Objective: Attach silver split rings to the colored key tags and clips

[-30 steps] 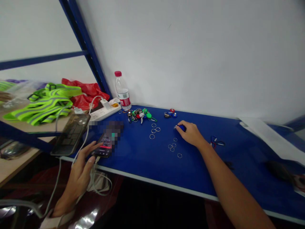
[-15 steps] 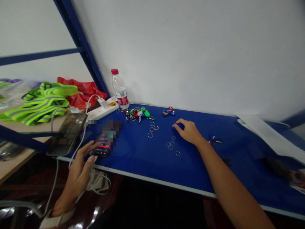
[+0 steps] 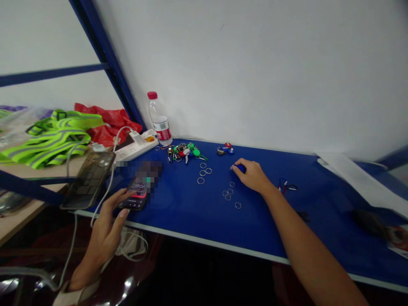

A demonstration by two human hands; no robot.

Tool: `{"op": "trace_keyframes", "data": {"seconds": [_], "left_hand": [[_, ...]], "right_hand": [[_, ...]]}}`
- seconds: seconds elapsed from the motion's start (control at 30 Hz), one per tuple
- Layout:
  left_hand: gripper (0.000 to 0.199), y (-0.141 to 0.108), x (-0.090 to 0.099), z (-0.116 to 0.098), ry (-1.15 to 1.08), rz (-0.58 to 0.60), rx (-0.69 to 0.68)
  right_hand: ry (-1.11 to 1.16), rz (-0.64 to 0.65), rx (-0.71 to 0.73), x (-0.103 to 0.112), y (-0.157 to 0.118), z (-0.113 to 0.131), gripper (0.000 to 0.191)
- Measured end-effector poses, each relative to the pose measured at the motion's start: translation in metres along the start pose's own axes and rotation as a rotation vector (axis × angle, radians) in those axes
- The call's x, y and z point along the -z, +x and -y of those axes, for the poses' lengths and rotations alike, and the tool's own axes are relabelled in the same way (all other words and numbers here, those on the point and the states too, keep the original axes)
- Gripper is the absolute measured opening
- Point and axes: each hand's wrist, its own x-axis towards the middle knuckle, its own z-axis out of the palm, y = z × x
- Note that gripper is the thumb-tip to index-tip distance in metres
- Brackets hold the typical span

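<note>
1. One blue desk [image 3: 178, 208] supports our work.
2. Over the phone [image 3: 135, 204], our left hand [image 3: 105, 227] spreads its fingers loosely.
3. Our right hand [image 3: 254, 175] pinches the blue fob [image 3: 241, 168] just beyond some metal rings [image 3: 228, 194]; we should grip steadily, metal end [image 3: 231, 168] free.

At the lower left of the frame, the left hand [image 3: 102, 238], slim with long fingers, has a wide, pale cream band [image 3: 79, 294] around its wrist; whether this is a strap or a cuff is unclear. Right of centre, the right hand [image 3: 252, 175] and its slender forearm [image 3: 295, 231] are bare, the forearm widening toward the lower right.
</note>
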Motion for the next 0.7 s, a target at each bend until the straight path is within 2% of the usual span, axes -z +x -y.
{"op": "trace_keyframes", "data": {"seconds": [0.7], "left_hand": [[0.060,0.0005,-0.0011,0.0046,0.103,-0.010,-0.055]], "right_hand": [[0.004,-0.029,0.045,-0.0007,0.0003,-0.0021,0.015]]}}
